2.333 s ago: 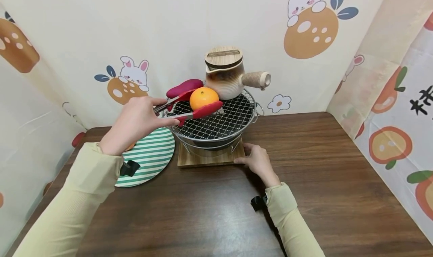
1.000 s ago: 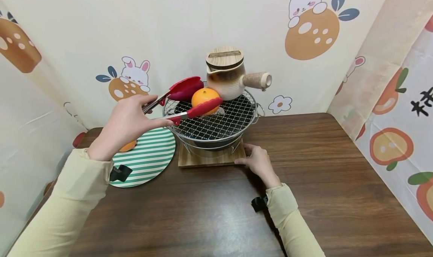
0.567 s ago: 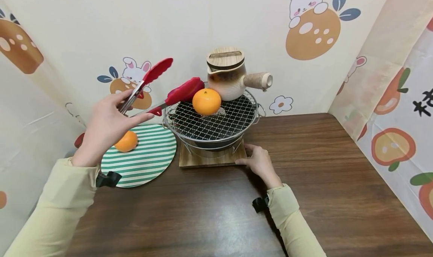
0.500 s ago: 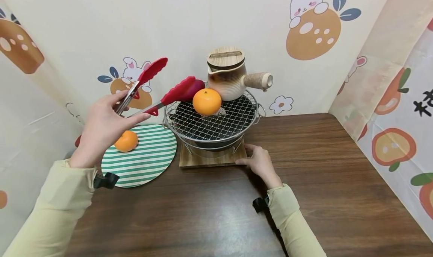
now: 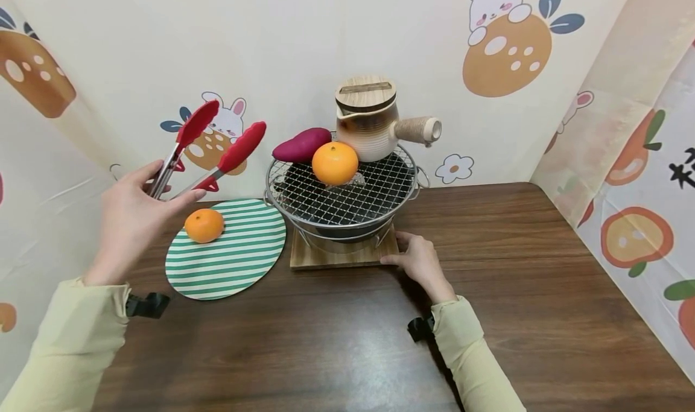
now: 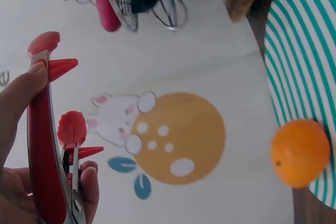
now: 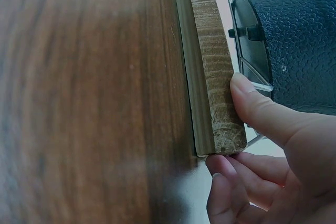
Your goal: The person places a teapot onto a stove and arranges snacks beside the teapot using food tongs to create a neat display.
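My left hand holds a pair of red-tipped metal tongs, spread apart with nothing between the tips, above the left side of the table. Below them an orange lies on a round green-and-white striped mat. Another orange and a purple sweet potato rest on the wire mesh of a round grill. My right hand grips the front right corner of the wooden board under the grill; in the right wrist view the thumb lies on the board's upper side, fingers at its edge.
A ceramic teapot with a wooden lid and a rope-wrapped side handle stands at the back of the grill. Patterned cloth walls close off the back and sides of the dark wooden table.
The tongs first stood around the orange on the grill, then near the sweet potato. My left hand has drawn them back left, leaving both on the mesh. My right hand stays put.
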Tool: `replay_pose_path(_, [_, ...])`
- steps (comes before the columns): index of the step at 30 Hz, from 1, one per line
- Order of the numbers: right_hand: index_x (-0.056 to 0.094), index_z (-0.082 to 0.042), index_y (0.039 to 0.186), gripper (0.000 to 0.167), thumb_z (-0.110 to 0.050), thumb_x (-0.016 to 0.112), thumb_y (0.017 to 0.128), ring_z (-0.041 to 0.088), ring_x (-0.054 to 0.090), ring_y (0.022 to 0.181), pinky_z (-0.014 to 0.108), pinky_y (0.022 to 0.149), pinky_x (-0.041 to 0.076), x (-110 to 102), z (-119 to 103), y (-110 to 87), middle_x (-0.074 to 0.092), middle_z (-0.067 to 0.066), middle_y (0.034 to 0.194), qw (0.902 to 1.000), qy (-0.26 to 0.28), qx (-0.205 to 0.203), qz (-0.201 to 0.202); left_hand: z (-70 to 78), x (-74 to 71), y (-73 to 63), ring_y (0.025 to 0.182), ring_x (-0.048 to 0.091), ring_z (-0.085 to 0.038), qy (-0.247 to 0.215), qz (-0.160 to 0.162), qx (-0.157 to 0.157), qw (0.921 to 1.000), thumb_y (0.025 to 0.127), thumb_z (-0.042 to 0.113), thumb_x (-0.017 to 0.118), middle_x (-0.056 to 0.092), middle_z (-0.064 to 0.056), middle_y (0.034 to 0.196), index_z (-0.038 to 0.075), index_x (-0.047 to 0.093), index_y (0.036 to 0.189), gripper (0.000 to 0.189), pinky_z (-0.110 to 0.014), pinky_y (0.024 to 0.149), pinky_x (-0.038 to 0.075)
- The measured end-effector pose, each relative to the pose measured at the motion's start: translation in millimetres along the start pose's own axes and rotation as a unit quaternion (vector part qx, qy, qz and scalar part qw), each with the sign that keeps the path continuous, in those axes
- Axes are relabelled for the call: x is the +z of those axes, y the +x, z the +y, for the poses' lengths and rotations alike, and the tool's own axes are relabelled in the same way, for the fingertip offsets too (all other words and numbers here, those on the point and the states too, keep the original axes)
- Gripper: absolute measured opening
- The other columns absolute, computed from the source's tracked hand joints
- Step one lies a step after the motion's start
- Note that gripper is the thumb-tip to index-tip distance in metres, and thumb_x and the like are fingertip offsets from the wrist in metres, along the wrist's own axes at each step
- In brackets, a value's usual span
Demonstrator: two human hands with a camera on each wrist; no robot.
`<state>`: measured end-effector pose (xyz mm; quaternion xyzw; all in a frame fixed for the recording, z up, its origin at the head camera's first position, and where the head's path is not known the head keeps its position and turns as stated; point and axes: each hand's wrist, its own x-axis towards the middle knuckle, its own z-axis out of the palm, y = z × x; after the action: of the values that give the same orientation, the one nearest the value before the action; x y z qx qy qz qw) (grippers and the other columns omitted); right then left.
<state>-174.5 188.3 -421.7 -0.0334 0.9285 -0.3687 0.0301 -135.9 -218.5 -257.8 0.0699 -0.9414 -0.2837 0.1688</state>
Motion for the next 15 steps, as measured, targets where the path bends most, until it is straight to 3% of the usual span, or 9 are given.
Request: replay_pose_path(15, [0.059,-0.001,0.130,0.069,-0.031,0.083,0.073,0.036,0.062,0.113,0.050,0.094,0.047,0,-1,-0.6,0.065,0.017,0.125,1.0000,-0.003,0.002,-0.002,-40.5,-3.4,-9.9,0.079,0.041,-0.022,0.053,0.012,-0.030,0.9981,0.083,0.051,0.069,0.062,-0.022,0.098,0.005,0.051,0.138,0.074,-0.025,0.053,0.035])
